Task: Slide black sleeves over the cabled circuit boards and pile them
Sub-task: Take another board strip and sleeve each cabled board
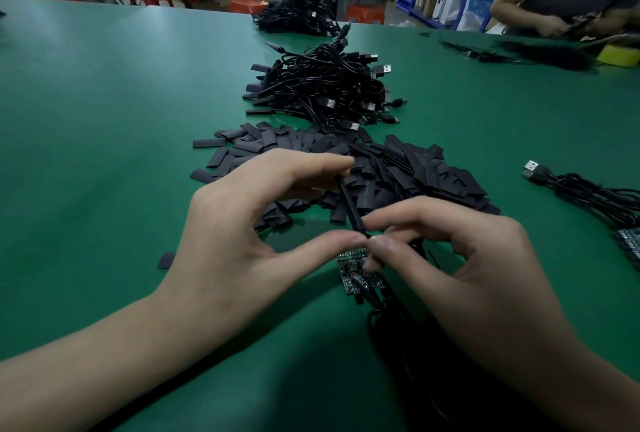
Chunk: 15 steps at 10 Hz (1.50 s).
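Note:
My left hand pinches a flat black sleeve edge-on between forefinger and thumb, its lower end at the thumb tip. My right hand pinches the top of a small circuit board that hangs just under the sleeve's lower end. The board's black cable trails toward me beneath my right hand. Behind my hands lies a heap of loose black sleeves. Farther back is a pile of sleeved boards with USB cables.
Bare cabled boards with a USB plug lie at the right edge of the green table. One stray sleeve lies left of my wrist. Another cable pile sits at the far edge. A second person's hands work at the far right.

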Motion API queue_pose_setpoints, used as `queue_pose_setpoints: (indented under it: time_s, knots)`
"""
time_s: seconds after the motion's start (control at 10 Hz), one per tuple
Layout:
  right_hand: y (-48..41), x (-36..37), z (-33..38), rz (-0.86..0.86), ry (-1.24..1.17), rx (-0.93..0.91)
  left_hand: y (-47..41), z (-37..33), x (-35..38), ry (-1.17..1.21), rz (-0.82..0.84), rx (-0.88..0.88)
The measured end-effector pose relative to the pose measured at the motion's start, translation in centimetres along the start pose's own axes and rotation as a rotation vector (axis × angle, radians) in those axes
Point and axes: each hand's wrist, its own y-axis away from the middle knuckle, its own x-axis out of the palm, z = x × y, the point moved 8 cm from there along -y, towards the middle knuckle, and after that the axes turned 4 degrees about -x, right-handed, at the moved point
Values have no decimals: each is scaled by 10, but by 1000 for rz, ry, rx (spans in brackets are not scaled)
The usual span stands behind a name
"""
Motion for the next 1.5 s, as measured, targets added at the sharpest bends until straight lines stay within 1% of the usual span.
queue_pose_setpoints:
  time_s: [0.1, 0.2, 0.3, 0.4, 0.5, 0.6, 0.7, 0.8, 1.0, 1.1, 1.2, 1.3, 1.4, 1.5]
  knots:
    - [0, 3, -6, 29, -34, 38, 23, 7, 9, -53, 172, 40]
    - [1, 7, -9, 72, -77, 70, 16, -5, -6, -212, -81, 255]
    - [1, 8, -11, 83, -135, 102, 30, -14, -12, -236, -221, 403]
    - [1, 8, -12, 87, -140, 108, 27, -16, -11, -225, -218, 381]
    - [1, 7, -8, 79, -83, 75, 29, -11, -7, -161, -176, 319]
    - [1, 5, 0, 58, 2, 23, 29, -8, -4, -138, -170, 270]
    - [0, 6, 7, 42, 81, -15, 31, -11, -4, -121, -183, 268]
    - [0, 6, 11, 29, 101, -41, 33, -13, -3, -119, -196, 273]
    - [1, 8, 4, 39, 82, 8, 32, -12, -8, -77, -200, 275]
    - [1, 7, -1, 28, 38, 35, 31, -9, -4, -99, -148, 268]
    - [2, 8, -4, 50, 45, 39, 29, -7, 0, -127, -130, 271]
    - [1, 8, -7, 105, 54, 45, 27, -5, -5, -74, -174, 260]
    - [0, 4, -14, 164, 134, 85, 27, -4, -13, -46, -230, 260]
    - [0, 2, -17, 193, 175, 109, 26, 0, -17, -23, -254, 219]
